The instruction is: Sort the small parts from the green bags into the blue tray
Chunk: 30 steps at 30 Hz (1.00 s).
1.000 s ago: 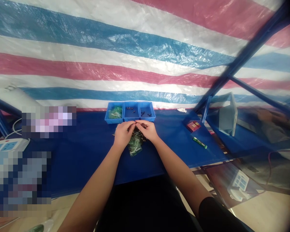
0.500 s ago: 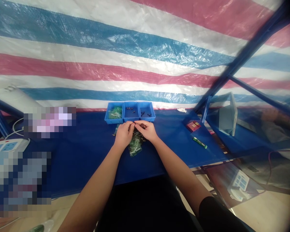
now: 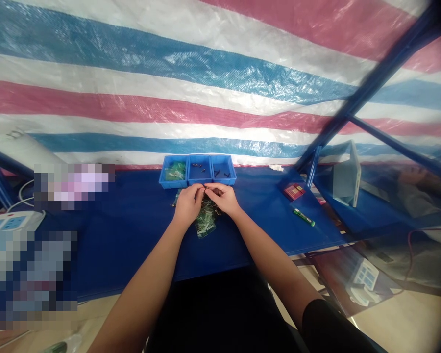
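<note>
My left hand point(image 3: 188, 203) and my right hand point(image 3: 223, 197) meet over the blue table point(image 3: 125, 230), fingertips pinched together on a tiny dark part that I cannot make out. Beneath them lies a heap of small green and dark parts point(image 3: 206, 220). Just beyond the hands stands a row of blue bins: the left bin point(image 3: 174, 172) holds green pieces, the middle bin point(image 3: 199, 171) and the right bin point(image 3: 223, 171) hold a few small dark pieces.
A red box point(image 3: 294, 190) and a green pen-like stick point(image 3: 303, 216) lie to the right. A white power strip point(image 3: 11, 221) sits at the far left. A striped tarp point(image 3: 191, 78) hangs behind, with blue frame posts point(image 3: 367, 88) at the right.
Both hands stay pinched together over the heap; only small finger shifts show.
</note>
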### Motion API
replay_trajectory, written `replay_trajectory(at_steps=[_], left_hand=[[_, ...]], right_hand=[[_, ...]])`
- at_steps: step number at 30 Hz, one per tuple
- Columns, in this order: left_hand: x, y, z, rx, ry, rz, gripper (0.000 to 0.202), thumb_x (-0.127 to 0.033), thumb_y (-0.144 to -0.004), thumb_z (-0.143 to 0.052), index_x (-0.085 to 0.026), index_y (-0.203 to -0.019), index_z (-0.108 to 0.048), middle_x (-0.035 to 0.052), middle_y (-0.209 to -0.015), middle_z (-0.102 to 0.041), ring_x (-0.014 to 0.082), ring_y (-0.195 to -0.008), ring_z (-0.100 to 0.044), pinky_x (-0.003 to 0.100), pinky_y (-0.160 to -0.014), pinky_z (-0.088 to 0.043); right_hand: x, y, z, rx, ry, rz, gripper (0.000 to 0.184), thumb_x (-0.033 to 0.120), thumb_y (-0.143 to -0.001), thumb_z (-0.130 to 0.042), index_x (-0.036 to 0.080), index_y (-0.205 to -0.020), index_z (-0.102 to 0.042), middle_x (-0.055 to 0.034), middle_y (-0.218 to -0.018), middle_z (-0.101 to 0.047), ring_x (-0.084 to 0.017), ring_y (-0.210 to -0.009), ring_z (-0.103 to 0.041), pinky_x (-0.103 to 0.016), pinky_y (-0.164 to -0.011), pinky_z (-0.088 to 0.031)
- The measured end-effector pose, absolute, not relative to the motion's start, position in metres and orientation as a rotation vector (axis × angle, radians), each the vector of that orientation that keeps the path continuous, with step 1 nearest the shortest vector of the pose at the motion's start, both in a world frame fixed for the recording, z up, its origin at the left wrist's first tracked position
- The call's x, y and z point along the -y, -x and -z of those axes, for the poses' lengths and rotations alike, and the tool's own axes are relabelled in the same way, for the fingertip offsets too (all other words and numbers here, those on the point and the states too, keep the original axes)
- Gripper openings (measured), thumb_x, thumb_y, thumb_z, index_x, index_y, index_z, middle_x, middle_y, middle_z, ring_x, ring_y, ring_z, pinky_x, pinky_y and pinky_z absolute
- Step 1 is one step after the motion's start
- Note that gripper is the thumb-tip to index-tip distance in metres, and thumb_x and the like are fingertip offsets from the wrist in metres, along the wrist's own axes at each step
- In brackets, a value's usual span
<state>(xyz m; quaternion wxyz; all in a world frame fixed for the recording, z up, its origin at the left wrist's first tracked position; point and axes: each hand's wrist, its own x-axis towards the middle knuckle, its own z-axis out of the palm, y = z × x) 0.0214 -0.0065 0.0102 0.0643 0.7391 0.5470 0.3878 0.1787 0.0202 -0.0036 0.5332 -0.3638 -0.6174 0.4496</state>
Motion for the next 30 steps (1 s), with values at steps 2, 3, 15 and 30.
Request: replay_trajectory(at_steps=[2, 3, 15, 30], left_hand=[[0.0065, -0.0213, -0.011, -1.652, -2.242, -1.137, 0.027, -0.037, -0.099, -0.04, -0.022, -0.101, -0.062, 0.0048, -0.084, -0.068, 0.0217, -0.078, -0.062, 0.033, -0.075, -0.043], [0.0065, -0.0214, -0.0115, -1.653, -2.245, -1.126, 0.027, -0.037, -0.1, -0.039, -0.022, -0.1, -0.062, 0.0047, -0.083, -0.068, 0.0217, -0.077, -0.061, 0.033, -0.074, -0.043], [0.0091, -0.0238, -0.0137, -1.642, -2.166, -1.22, 0.027, -0.039, -0.096, -0.048, -0.023, -0.11, -0.064, 0.0037, -0.087, -0.071, 0.0206, -0.081, -0.065, 0.033, -0.079, -0.047], [0.0095, -0.0248, -0.0153, -1.657, -2.095, -1.184, 0.032, -0.041, -0.098, -0.041, -0.022, -0.086, -0.063, 0.0021, -0.071, -0.066, 0.0183, -0.066, -0.06, 0.03, -0.064, -0.042]], right_hand=[[-0.02, -0.1787, 0.0032, 1.481, 0.871, -1.064, 0.035, 0.043, -0.08, -0.07, 0.02, -0.105, -0.074, -0.0062, -0.093, -0.075, -0.018, -0.078, -0.069, -0.032, -0.075, -0.058], [-0.0199, -0.1787, 0.003, 1.484, 0.869, -1.059, 0.034, 0.043, -0.08, -0.07, 0.02, -0.105, -0.074, -0.0062, -0.092, -0.075, -0.018, -0.078, -0.069, -0.032, -0.075, -0.058], [-0.0213, -0.1805, 0.0036, 1.425, 0.901, -1.073, 0.033, 0.045, -0.08, -0.07, 0.022, -0.103, -0.074, -0.0054, -0.094, -0.075, -0.019, -0.083, -0.07, -0.033, -0.079, -0.059], [-0.0212, -0.1768, 0.0072, 1.479, 0.879, -1.058, 0.032, 0.044, -0.08, -0.069, 0.021, -0.102, -0.075, -0.006, -0.094, -0.075, -0.018, -0.079, -0.07, -0.033, -0.077, -0.058]])
